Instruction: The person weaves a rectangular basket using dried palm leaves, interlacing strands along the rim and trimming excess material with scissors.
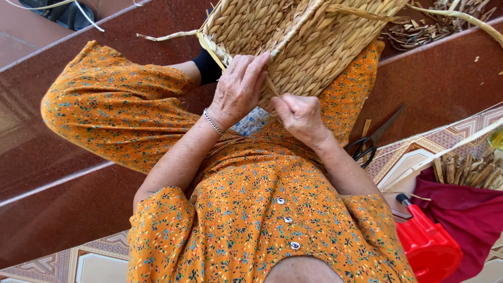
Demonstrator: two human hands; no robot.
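A woven straw basket [293,31] rests on my knees, its braided wall facing me. My left hand [238,89], with a silver bracelet at the wrist, lies flat against the basket's near edge, fingers pressed on the weave. Just to its right, my right hand [298,115] is closed, pinching a thin straw strand at the basket's lower edge. Both arms come out of an orange flowered dress [251,209].
Black-handled scissors [369,144] lie on the step to my right. A red plastic object [427,246] and dark red cloth [471,212] sit at lower right, with cut straw pieces [469,170] beside them. Loose dried fibres [419,29] lie beyond the basket. Red-brown steps [63,209] drop away on the left.
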